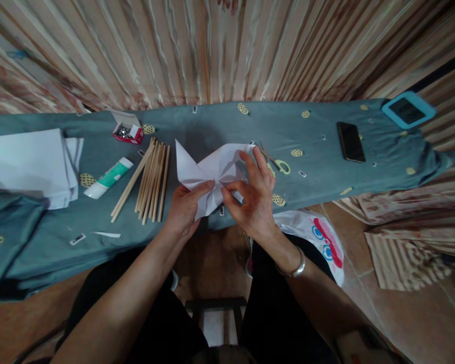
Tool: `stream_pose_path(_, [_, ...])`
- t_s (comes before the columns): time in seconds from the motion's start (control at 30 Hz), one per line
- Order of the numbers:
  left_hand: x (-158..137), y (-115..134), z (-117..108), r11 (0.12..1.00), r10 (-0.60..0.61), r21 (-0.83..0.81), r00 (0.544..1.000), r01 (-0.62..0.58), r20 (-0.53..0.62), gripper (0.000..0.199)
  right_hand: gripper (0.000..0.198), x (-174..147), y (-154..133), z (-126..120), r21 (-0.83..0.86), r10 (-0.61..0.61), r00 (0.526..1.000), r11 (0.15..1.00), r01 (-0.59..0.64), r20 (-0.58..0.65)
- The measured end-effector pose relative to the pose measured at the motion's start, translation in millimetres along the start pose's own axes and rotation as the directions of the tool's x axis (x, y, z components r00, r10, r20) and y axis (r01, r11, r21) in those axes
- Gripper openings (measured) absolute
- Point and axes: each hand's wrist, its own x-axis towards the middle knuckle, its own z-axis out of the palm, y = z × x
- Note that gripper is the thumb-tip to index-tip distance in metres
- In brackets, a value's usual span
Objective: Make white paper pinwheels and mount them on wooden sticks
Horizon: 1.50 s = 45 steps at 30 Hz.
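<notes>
A white paper pinwheel [212,174], its corners folded in toward the centre, is held up over the near edge of the table. My left hand [185,207] grips it from below left, thumb pressed on the middle. Close to that centre, my right hand [252,194] has its thumb and index finger pinched together while the other fingers are raised over the paper's right blade. Whatever sits in this pinch is too small to make out. Left of the paper lie several wooden sticks [151,182]. Scissors [278,163] with light green handles rest just beyond my right hand.
A small red box of metal pieces [131,132], a glue tube [109,178] and stacked white paper [26,162] are on the left. A paper scrap [106,234] lies near the front. On the right are a phone [351,142] and blue timer [408,109]. Curtains [227,55] hang behind.
</notes>
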Motion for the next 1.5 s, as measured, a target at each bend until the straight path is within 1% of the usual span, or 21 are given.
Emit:
stream_pose_path(0.13, [-0.3, -0.7, 0.8, 1.0, -0.001, -0.004, 1.0, 0.001, -0.014, 0.03, 0.016, 0.3, -0.5, 0.6, -0.025, 0.005, 1.0, 1.0, -0.005, -0.002])
stream_pose_path(0.23, [-0.2, -1.7, 0.4, 1.0, 0.005, -0.016, 1.0, -0.005, 0.002, 0.031, 0.017, 0.2, -0.3, 1.0, -0.026, 0.017, 1.0, 1.0, -0.016, 0.009])
stream_pose_path(0.4, [-0.1, -2.7, -0.1, 1.0, 0.01, 0.006, 1.0, -0.01, 0.013, 0.03, 0.015, 0.4, -0.8, 0.7, -0.028, 0.005, 1.0, 1.0, -0.006, -0.013])
stream_pose_path(0.57, [-0.1, -3.0, 1.1, 1.0, 0.026, -0.003, 1.0, -0.026, 0.005, 0.039, 0.012, 0.5, -1.9, 1.6, 0.003, 0.044, 0.999, 0.999, -0.044, 0.0])
stream_pose_path(0.73, [2.5, -1.4, -0.3, 0.999, 0.042, 0.007, 0.999, -0.041, -0.02, 0.035, 0.013, 0.0, -5.0, -1.0, -0.035, 0.0, 0.999, 0.999, -0.001, -0.035])
stream_pose_path(0.83, [5.5, 1.9, -3.5, 0.999, 0.042, 0.024, 0.998, -0.041, -0.049, 0.03, 0.012, 0.7, -6.7, -9.9, 0.001, -0.022, 0.999, 1.0, 0.022, -0.026])
stream_pose_path(0.9, [7.3, 3.8, -6.1, 0.999, 0.038, 0.028, 0.997, -0.037, -0.062, 0.03, 0.01, 1.6, -3.9, -16.2, 0.059, 0.01, 0.999, 0.998, -0.008, -0.036])
stream_pose_path(0.97, [8.2, 4.6, -7.9, 0.999, 0.03, 0.027, 0.997, -0.028, -0.066, 0.031, 0.013, 2.4, 3.2, -19.5, 0.147, 0.102, 0.994, 0.985, -0.095, -0.037])
stream_pose_path(1.03, [8.0, 4.0, -8.2, 0.999, 0.014, 0.03, 0.998, -0.012, -0.066, 0.032, 0.028, 3.1, 12.6, -18.9, 0.264, 0.245, 0.97, 0.935, -0.236, 0.002])
stream_pose_path(1.07, [7.5, 3.3, -7.7, 0.999, 0.004, 0.036, 0.998, -0.002, -0.063, 0.032, 0.036, 3.5, 17.1, -17.5, 0.338, 0.32, 0.946, 0.886, -0.317, 0.048])
stream_pose_path(1.1, [6.8, 2.5, -6.8, 0.999, -0.006, 0.044, 0.998, 0.008, -0.057, 0.033, 0.042, 3.9, 20.7, -15.9, 0.421, 0.384, 0.916, 0.816, -0.395, 0.116])
stream_pose_path(1.13, [6.1, 1.6, -5.7, 0.998, -0.015, 0.055, 0.999, 0.018, -0.047, 0.034, 0.047, 4.5, 23.2, -14.3, 0.507, 0.424, 0.883, 0.726, -0.464, 0.201])
stream_pose_path(1.2, [4.3, -0.4, -3.4, 0.997, -0.03, 0.076, 0.999, 0.031, -0.017, 0.035, 0.049, 6.4, 24.2, -12.6, 0.64, 0.433, 0.815, 0.511, -0.574, 0.385])
stream_pose_path(1.23, [3.4, -1.4, -2.3, 0.996, -0.034, 0.086, 0.999, 0.034, 0.001, 0.036, 0.049, 7.6, 23.1, -12.5, 0.674, 0.42, 0.782, 0.408, -0.616, 0.461])
stream_pose_path(1.27, [2.5, -2.5, -1.4, 0.995, -0.037, 0.096, 0.999, 0.035, 0.017, 0.036, 0.048, 8.8, 21.3, -12.9, 0.687, 0.412, 0.75, 0.322, -0.651, 0.517])
stream_pose_path(1.3, [1.8, -3.6, -0.7, 0.994, -0.035, 0.106, 0.999, 0.032, 0.03, 0.036, 0.045, 10.0, 19.3, -13.5, 0.686, 0.415, 0.72, 0.259, -0.68, 0.556])
stream_pose_path(1.33, [1.1, -4.8, -0.3, 0.993, -0.033, 0.117, 0.999, 0.028, 0.04, 0.036, 0.043, 10.9, 17.6, -13.9, 0.676, 0.426, 0.692, 0.219, -0.704, 0.583])
stream_pose_path(1.37, [0.7, -6.1, 0.0, 0.991, -0.03, 0.128, 0.999, 0.024, 0.046, 0.036, 0.04, 11.4, 16.3, -13.9, 0.66, 0.44, 0.668, 0.2, -0.724, 0.6])
stream_pose_path(1.43, [0.4, -8.7, 0.3, 0.989, -0.022, 0.149, 0.999, 0.016, 0.041, 0.035, 0.039, 11.3, 15.7, -12.4, 0.621, 0.465, 0.632, 0.201, -0.757, 0.62])
stream_pose_path(1.5, [0.9, -11.2, 0.4, 0.987, -0.012, 0.158, 0.999, 0.007, 0.031, 0.035, 0.039, 9.9, 17.1, -9.0, 0.588, 0.496, 0.605, 0.212, -0.78, 0.623])
